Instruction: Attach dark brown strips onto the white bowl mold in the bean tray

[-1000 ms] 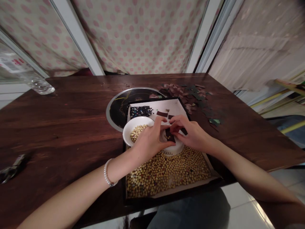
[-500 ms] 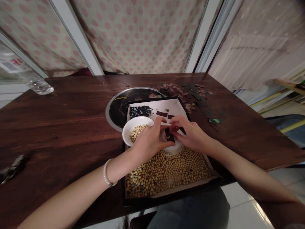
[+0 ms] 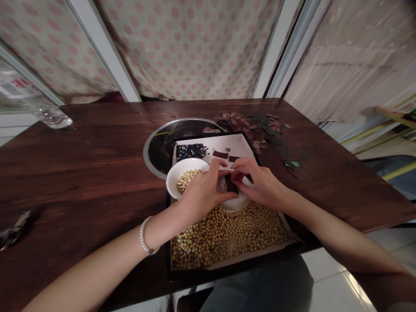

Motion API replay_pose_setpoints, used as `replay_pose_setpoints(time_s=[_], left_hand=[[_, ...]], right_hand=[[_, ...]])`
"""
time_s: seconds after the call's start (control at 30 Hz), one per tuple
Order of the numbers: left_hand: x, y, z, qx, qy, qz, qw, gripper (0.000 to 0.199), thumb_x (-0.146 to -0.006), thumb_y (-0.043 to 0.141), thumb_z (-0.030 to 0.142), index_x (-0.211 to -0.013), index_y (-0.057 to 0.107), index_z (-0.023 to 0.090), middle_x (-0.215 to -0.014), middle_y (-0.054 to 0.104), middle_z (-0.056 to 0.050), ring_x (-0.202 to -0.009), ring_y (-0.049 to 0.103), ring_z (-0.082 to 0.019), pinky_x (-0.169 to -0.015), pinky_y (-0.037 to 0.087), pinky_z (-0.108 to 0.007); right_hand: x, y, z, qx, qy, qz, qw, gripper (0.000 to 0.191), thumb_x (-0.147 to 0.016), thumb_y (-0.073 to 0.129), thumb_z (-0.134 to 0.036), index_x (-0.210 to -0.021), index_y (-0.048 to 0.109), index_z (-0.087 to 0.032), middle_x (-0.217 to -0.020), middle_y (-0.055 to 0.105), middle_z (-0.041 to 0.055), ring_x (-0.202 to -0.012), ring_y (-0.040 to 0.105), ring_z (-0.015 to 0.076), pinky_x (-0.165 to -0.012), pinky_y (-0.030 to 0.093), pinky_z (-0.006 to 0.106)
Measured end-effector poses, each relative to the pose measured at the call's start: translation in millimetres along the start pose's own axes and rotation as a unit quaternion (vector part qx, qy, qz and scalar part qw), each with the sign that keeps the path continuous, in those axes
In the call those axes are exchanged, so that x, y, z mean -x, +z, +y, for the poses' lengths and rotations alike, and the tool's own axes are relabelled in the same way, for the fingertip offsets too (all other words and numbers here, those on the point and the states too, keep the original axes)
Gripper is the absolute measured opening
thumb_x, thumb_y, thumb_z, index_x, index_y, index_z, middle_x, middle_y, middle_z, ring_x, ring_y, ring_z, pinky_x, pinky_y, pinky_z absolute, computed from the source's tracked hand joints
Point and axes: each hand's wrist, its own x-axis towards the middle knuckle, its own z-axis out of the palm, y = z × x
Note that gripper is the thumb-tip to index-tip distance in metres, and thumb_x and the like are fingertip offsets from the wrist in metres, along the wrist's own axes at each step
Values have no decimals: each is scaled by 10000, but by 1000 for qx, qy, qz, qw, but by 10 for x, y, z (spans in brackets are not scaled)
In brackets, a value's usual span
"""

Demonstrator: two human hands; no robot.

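- Right in the middle of the action, the right hand point(image 3: 260, 184) has its fingertips closed on a dark square piece point(image 3: 231, 184), pinching it from above!
- The left hand point(image 3: 203, 190) curves in beside it, fingers bent and thumb running toward the piece; whether it's gripping anything, I can't tell from here.
- A pearl bracelet point(image 3: 144, 236) circles the left wrist.
- Under both hands sits a small white strainer-like dish point(image 3: 232, 204), resting on the black-rimmed tray point(image 3: 286, 229).
- Touching that dish on its left, a white bowl point(image 3: 182, 173) holds a shallow heap of soybeans point(image 3: 188, 180).
- Across the tray's near half, a thick layer of loose soybeans point(image 3: 227, 234) covers the paper liner point(image 3: 242, 145).
- At the tray's far end, a pile of dark beads point(image 3: 191, 151) lies on the liner, with dark strips point(image 3: 220, 154) just beside it.
- Beyond the tray's far right corner, dark and brownish scraps point(image 3: 256, 130) are scattered over the wooden table point(image 3: 81, 173).
- Partly under the tray's far left corner is a round black hob point(image 3: 159, 149) with a silver ring.
- Well left of the tray, a clear plastic bottle point(image 3: 48, 115) lies on its side, its label's red writing too blurred to read.
- Farther left and nearer, a metal tool point(image 3: 14, 232) sits on the table, too blurred to name.
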Motion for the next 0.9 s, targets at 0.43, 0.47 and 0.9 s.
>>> replay_pose_setpoints(time_s=[0.43,0.47,0.9], left_hand=[[-5,-11,-11,-5,4,-11,1000,574,-672,703,352,-1114,347,264,-1067,672,-46,-981,602,-292,-747,428,-391],[-4,-14,-12,-5,5,-13,1000,571,-673,701,346,-1114,347,266,-1071,670,-45,-986,599,-292,-759,425,-398],[-9,-8,-24,-13,3,-10,1000,567,-666,691,346,-1119,362,253,-1083,662,-56,-987,592,-306,-780,421,-425]], right_hand=[[-46,-24,-4,-40,19,-31,999,242,-757,522,-115,-943,396,-206,-805,595,1,-715,588,119,-643,461,235],[-46,-21,-2,-36,19,-27,999,222,-761,518,-119,-929,402,-206,-814,594,5,-722,588,120,-645,461,236],[-52,-16,-1,23,26,0,999,140,-764,489,-151,-781,365,-213,-752,571,6,-668,550,122,-598,427,245]])
